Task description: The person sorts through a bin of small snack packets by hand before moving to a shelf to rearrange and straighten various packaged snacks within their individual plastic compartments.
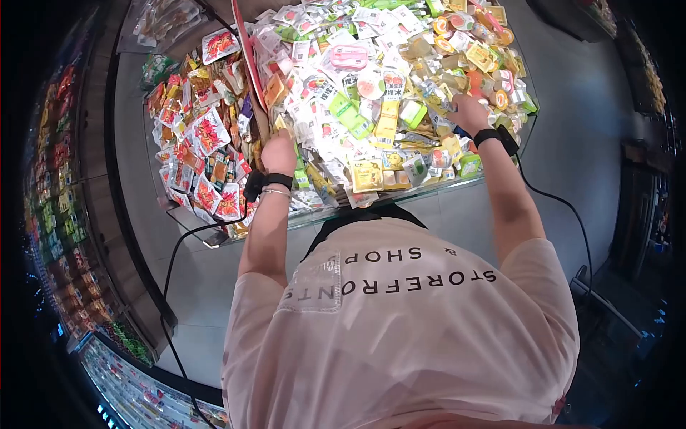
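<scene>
A glass-sided bin (307, 214) full of small packaged snacks lies in front of me. My left hand (279, 153) is down among the packets beside the divider (247, 53), its fingers curled in; what they hold, if anything, is hidden. My right hand (470, 116) rests over the right part of the heap, with fingers bent close to yellow packets and small cups; I cannot make out anything in its grasp. Between the hands lie a green pouch (350, 116), a yellow packet (386, 123) and a pink-lidded box (349, 57).
Left of the divider are red-and-white snack packets (211, 131). A black cable (170, 282) runs from my left wrist, and another cable (564, 202) from the right. Stocked shelves (68, 236) stand at the far left. Grey floor (572, 93) shows at the right.
</scene>
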Demonstrator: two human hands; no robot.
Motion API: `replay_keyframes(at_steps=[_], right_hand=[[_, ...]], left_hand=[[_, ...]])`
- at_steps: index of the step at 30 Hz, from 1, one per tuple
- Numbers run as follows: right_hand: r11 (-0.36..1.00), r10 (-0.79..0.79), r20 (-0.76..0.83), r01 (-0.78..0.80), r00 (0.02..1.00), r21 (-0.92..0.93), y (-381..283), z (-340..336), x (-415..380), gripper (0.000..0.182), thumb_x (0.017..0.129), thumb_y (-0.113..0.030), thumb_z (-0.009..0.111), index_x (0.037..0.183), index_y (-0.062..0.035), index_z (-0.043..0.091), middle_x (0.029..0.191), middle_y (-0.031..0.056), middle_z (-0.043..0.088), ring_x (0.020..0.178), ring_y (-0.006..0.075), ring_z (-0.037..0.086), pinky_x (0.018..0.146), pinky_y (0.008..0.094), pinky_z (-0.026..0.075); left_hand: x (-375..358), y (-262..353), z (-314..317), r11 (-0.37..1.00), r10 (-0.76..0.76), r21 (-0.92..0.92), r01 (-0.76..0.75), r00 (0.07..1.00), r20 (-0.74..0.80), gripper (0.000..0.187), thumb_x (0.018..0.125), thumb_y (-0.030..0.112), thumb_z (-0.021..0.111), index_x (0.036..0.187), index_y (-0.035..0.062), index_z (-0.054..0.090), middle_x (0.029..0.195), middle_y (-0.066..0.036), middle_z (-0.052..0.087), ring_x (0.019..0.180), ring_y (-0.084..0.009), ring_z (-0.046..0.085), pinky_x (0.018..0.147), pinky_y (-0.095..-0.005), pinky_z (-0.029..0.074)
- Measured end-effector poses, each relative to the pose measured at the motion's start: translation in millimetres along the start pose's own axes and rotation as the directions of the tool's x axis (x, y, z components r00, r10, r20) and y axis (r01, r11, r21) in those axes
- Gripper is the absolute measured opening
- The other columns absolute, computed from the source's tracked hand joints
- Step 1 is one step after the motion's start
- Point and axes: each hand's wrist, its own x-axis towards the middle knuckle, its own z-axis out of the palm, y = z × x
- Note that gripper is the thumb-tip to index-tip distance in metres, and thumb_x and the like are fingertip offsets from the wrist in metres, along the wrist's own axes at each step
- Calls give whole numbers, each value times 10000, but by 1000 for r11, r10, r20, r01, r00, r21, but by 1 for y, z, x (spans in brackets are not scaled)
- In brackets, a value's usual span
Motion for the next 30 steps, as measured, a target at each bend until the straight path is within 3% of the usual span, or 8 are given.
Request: replay_keyframes(at_steps=[6, 8, 12, 18, 23, 26, 27, 30], right_hand=[[957, 84, -53, -66, 995, 282, -49, -37, -27, 231, 719, -221, 715, 784, -41, 586, 686, 132, 607, 657, 302, 614, 605, 397, 479], [870, -39, -22, 45, 999, 490, -80, -47, -28, 248, 719, -221, 731, 810, -28, 605, 704, 123, 612, 655, 257, 607, 622, 352, 477], [835, -143, 165, 30, 976, 550, -136, -24, 12, 337, 684, -296, 792, 823, -24, 649, 744, 147, 642, 705, 250, 633, 663, 347, 491], [865, -4, 12, -2, 1000, 502, -187, 30, 57, 375, 703, -292, 747, 990, -61, 674, 915, 157, 684, 885, 297, 660, 770, 377, 514], [938, -73, -134, 114, 988, 327, -181, 14, -1, 313, 764, -251, 682, 1034, -94, 653, 804, 128, 640, 773, 322, 639, 677, 422, 508], [918, -260, 41, 233, 965, 321, -167, 19, -58, 354, 733, -257, 711, 1037, -88, 648, 850, 137, 640, 793, 328, 635, 684, 423, 507], [903, -316, 87, 271, 945, 334, -163, 23, -75, 366, 723, -263, 714, 1031, -77, 645, 866, 144, 637, 808, 333, 632, 697, 425, 507], [894, -251, 112, 186, 961, 407, -153, 41, -110, 355, 719, -285, 719, 982, -59, 640, 874, 161, 630, 810, 341, 630, 691, 427, 508]], left_hand=[[-19, -7, -25, 904, -298, -366, 223, 940, -164, 149, 869, 141, 631, 819, 16, 569, 814, -141, 651, 733, -286, 629, 617, -375, 473], [-24, -25, -2, 500, -404, -856, 134, 910, -93, 116, 920, 95, 586, 845, 8, 576, 812, -42, 648, 712, -157, 606, 597, -311, 458], [-22, -5, -24, 67, -468, -972, 226, 867, 169, 145, 927, 87, 592, 842, -22, 548, 711, 13, 546, 639, -79, 450, 596, -247, 403], [6, 22, -56, 895, -161, -446, -17, 920, -356, 90, 878, 100, 560, 851, 17, 540, 800, -190, 584, 728, -396, 581, 634, -472, 459], [35, 22, -9, 988, 149, -4, -157, 948, -282, 127, 804, 104, 625, 907, 62, 564, 959, -82, 583, 957, -291, 577, 749, -388, 511], [22, 21, 18, 997, 52, -55, -60, 989, -138, 252, 774, 145, 674, 987, 57, 571, 1020, -88, 569, 1024, -279, 552, 842, -363, 489], [12, 26, 10, 993, 106, -7, -116, 930, -352, 363, 755, 168, 701, 1069, 42, 569, 1035, -119, 556, 1045, -297, 531, 900, -372, 454], [-35, 58, -20, 947, -11, -318, -49, 983, -184, 283, 828, 180, 652, 1049, 32, 554, 995, -183, 570, 915, -349, 576, 761, -439, 481]])
